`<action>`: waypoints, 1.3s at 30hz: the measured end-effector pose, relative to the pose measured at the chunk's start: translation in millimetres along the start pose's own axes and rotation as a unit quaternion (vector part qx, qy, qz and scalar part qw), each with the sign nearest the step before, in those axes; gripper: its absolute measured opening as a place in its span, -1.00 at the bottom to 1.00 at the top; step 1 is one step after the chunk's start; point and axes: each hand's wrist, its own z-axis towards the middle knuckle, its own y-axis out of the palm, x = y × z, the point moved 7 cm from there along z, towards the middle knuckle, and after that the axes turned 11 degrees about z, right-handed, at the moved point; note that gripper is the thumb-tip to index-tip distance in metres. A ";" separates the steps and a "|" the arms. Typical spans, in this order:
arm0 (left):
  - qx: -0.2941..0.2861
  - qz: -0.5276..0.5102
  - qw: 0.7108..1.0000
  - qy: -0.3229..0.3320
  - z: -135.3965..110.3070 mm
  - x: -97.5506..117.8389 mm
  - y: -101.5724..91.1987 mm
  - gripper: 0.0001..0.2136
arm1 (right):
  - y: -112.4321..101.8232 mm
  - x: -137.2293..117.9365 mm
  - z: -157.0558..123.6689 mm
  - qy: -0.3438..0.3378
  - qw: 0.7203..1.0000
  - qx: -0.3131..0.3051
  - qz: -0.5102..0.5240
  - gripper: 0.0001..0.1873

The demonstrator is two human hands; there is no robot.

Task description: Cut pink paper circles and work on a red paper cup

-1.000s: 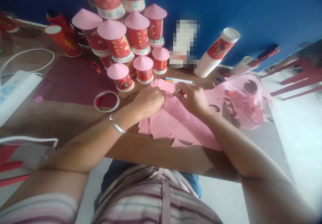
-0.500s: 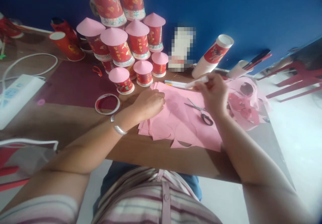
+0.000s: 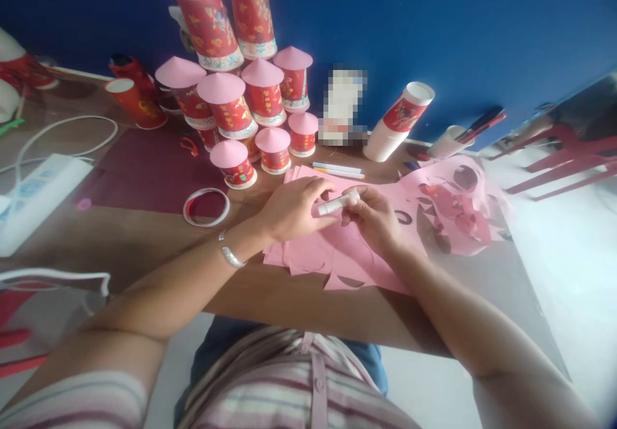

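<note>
In my right hand, fingers pinched the white tube! My left hand curved beside it — fingers spread.

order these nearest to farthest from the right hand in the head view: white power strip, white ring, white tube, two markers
1. White tube: in the right hand's grip.
2. Two markers: on the table, just beyond the hands.
3. White ring: left, past the left hand.
4. White power strip: far left.

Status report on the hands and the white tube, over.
Right hand holding white tube above pink paper. Left hand open beside tube, contact unclear. Scissors handle beside right hand.
</note>
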 end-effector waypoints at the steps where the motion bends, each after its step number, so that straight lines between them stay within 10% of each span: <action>1: 0.012 -0.001 1.000 0.006 -1.0 1.3 0.5 -0.75 | 1.6 -0.3 -1.3 0.003 1.000 -0.004 -0.013 -0.54; 15: 0.061 -0.071 0.996 -0.004 -0.2 -2.4 -3.2 -0.85 | 1.9 -35.8 -3.3 -0.141 0.970 -0.065 -0.188 -0.68; 22: 0.068 -0.052 0.996 0.031 0.1 3.0 -1.6 -0.89 | -4.2 -21.8 -2.1 -0.039 0.978 -0.068 -0.193 -0.56; 29: 0.068 -0.104 0.992 -0.002 0.8 -2.5 -4.2 -0.86 | 1.8 -41.4 -3.5 -0.166 0.961 -0.083 -0.207 -0.72; 35: 0.107 -0.053 0.991 0.053 -1.1 3.6 -5.7 -0.89 | -5.9 -16.3 0.2 -0.013 0.982 -0.082 -0.172 -0.56; 39: 0.088 -0.107 0.990 0.018 -0.3 1.0 -9.1 -0.92 | -5.2 -24.7 -1.6 -0.063 0.986 -0.073 -0.135 -0.64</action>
